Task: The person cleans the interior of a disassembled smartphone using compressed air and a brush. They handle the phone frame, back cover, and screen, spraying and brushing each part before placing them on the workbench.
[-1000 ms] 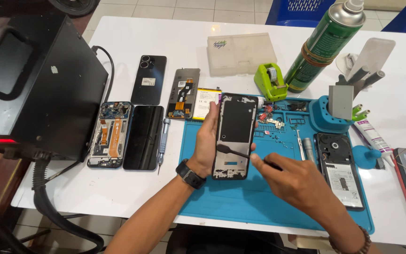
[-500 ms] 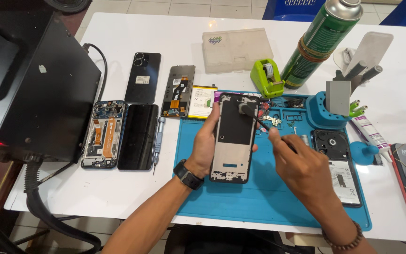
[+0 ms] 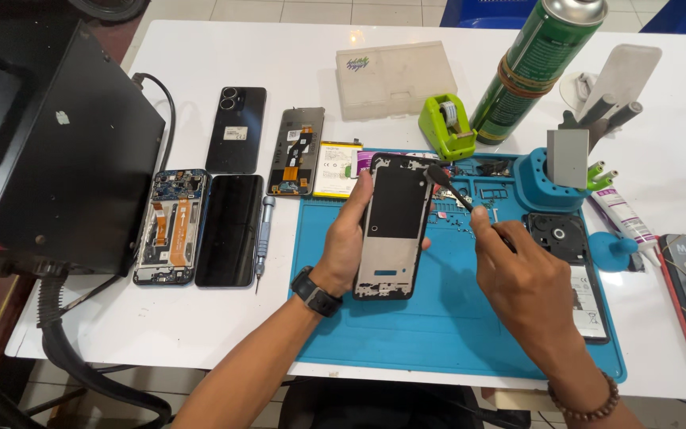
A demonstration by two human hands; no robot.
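Over the blue repair mat on the white table, in the head view, the left hand was closed around a phone frame, gripping its left edge with the fingers wrapped behind and the thumb along the side, the frame held upright just above the mat. The right hand was pinched shut on a small black brush, whose bristled tip touched the frame's upper right corner. To do this brushing well, the judgement was that short, light strokes away from the frame, with the left hand keeping it steady and tilted, would suit best. To the left lay a precision screwdriver, a dark phone screen and an opened phone body; beyond the mat stood a green tape dispenser and a green spray can.
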